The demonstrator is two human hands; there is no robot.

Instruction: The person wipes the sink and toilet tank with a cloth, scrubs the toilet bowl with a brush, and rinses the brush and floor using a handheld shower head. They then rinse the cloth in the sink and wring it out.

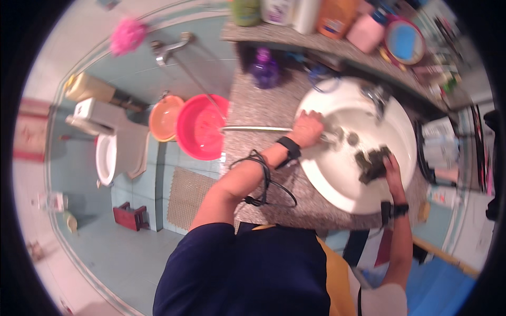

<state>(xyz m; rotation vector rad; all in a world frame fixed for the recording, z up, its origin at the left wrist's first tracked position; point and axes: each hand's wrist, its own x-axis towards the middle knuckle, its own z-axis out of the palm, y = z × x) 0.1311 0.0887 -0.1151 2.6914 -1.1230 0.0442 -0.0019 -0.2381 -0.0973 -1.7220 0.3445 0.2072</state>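
My left hand (pixel 308 128) is closed over the left rim of the white sink (pixel 337 196), round the end of a silver shower hose (pixel 255 128). What looks like water splashes into the basin just beyond its fingers. The hose runs left across the speckled counter toward the wall. At the basin's right side my right hand (pixel 390 166) grips a dark green, lumpy clump (pixel 372 165), whose exact kind I cannot make out. The clump hangs over the basin, clear of the faucet (pixel 377 100). Both wrists wear black bands.
A black cable (pixel 266 181) loops around my left forearm and over the counter (pixel 258 105). A purple bottle (pixel 264 68) stands behind, under a shelf (pixel 295 36) of bottles. Left are a pink basin (pixel 188 142), an orange basin (pixel 165 117), a toilet (pixel 126 142) and a red stool (pixel 130 216).
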